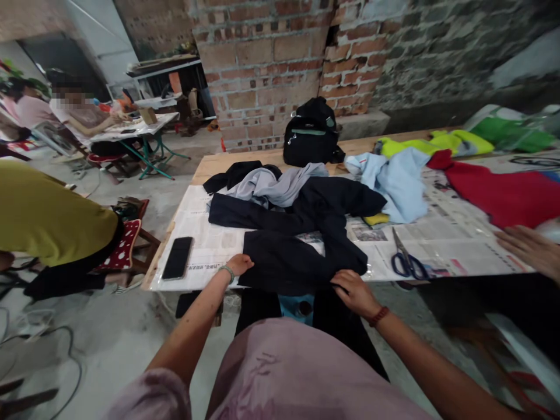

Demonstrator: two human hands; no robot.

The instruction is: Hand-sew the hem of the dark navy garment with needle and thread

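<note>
A black garment lies spread and partly folded on the newspaper-covered table, one long tube-like part at the near edge. My left hand is closed on the left end of that part, thumb and fingers pinching the cloth. At the near right, my right hand grips the garment's lower edge, fingers bent over it. Behind the garment lie a grey cloth and a light blue cloth. Whether the black garment is trousers or a top, I cannot tell.
A phone lies left of my left hand. Scissors lie right of the garment. A black backpack stands at the back. Another person's hand rests near a red garment. Someone in a yellow-green top sits left.
</note>
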